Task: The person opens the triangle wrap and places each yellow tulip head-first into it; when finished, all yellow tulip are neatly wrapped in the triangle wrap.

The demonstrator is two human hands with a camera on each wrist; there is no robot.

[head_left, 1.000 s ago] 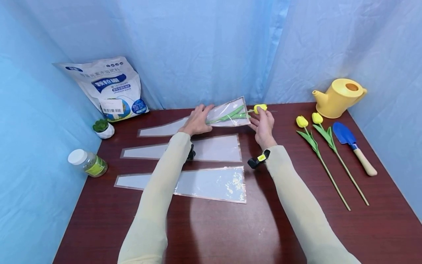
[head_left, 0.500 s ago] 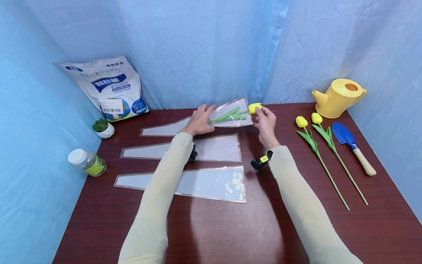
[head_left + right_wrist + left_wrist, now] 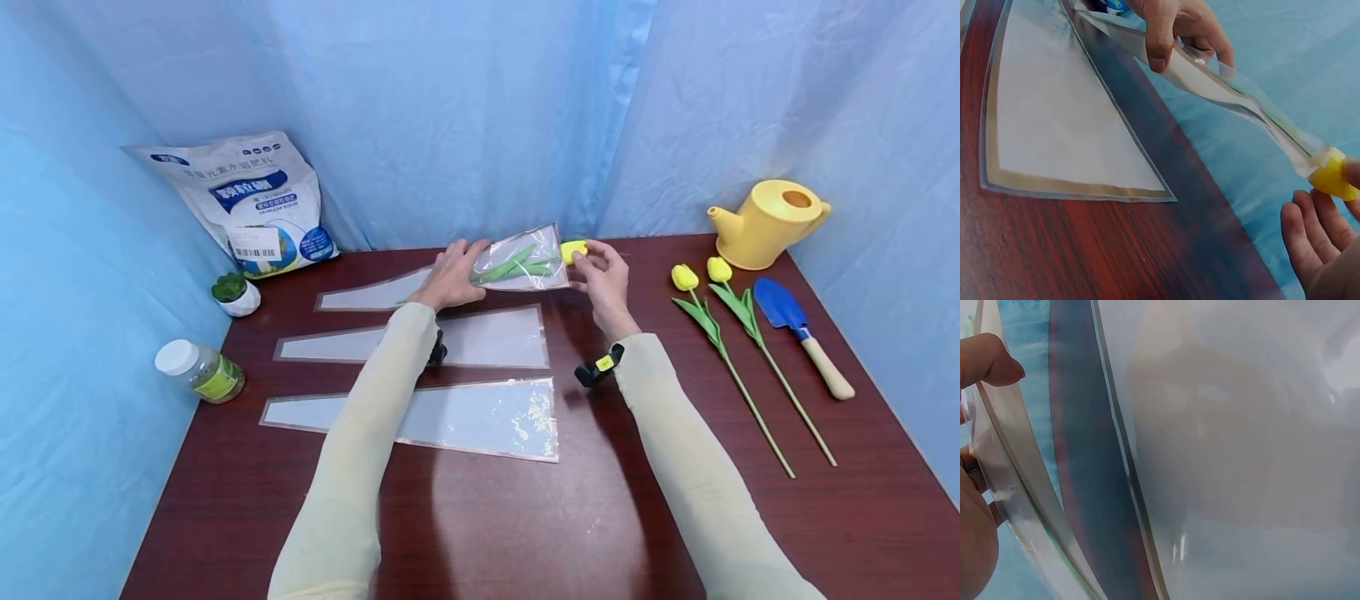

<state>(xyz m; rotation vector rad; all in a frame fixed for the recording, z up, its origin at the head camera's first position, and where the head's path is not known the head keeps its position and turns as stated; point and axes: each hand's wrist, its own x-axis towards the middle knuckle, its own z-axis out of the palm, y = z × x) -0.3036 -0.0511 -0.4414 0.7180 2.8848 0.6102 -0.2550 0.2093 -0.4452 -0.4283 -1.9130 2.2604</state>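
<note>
In the head view my left hand [image 3: 452, 275] grips a clear tapered flower sleeve [image 3: 543, 240] near its middle, and the sleeve's wide end is raised off the table. The right wrist view shows the left thumb on one side of the sleeve and fingers on the other. A tulip's green leaves and stem lie inside it. Its yellow head [image 3: 1330, 178] sits at the wide mouth, where my right hand [image 3: 606, 279] pinches it between thumb and fingers. Two more sleeves, a middle one [image 3: 495, 337] and a front one [image 3: 465, 417], lie flat below my arms.
On the right of the table [image 3: 510, 533] lie two yellow tulips [image 3: 705, 321] and a blue trowel [image 3: 782, 306], with a yellow watering can [image 3: 765, 225] behind. On the left stand a fertilizer bag [image 3: 255, 200], a potted succulent [image 3: 238, 298] and a lidded jar [image 3: 213, 377].
The tulip has slid left, deeper into the sleeve; its head has come up to the mouth, the right hand still on it. The left hand has stayed at the sleeve.
</note>
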